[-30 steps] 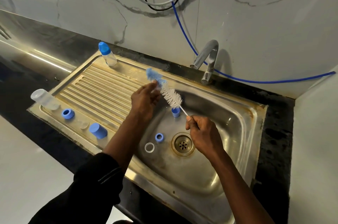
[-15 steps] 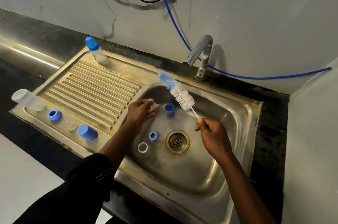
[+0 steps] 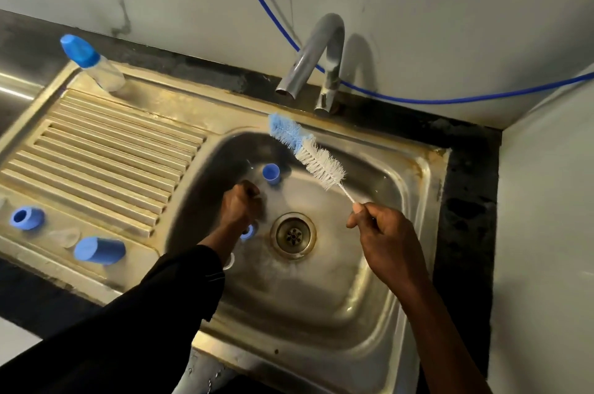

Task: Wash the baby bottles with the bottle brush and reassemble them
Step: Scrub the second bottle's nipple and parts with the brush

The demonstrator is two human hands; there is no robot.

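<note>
My right hand [image 3: 382,233] pinches the thin wire handle of the bottle brush [image 3: 308,152], whose white and blue bristles point up-left over the sink basin [image 3: 321,290]. My left hand [image 3: 241,204] is low in the basin with curled fingers, blurred by motion; whether it holds anything is unclear. A blue cap [image 3: 271,173] stands just beyond it. A blue ring [image 3: 247,231] and a white ring [image 3: 229,261] lie partly hidden under my left wrist. A capped baby bottle [image 3: 93,65] stands at the drainboard's far corner.
On the drainboard's near edge lie a blue ring [image 3: 25,218], a clear teat [image 3: 66,236] and a blue cap [image 3: 99,250] on its side. The tap [image 3: 308,62] arches over the basin's back edge, the drain [image 3: 292,234] is mid-basin, and a blue hose [image 3: 385,99] runs along the wall.
My left hand left the brush head and dropped down into the basin near the blue cap. My right hand kept the brush raised. The camera moved closer and rightward.
</note>
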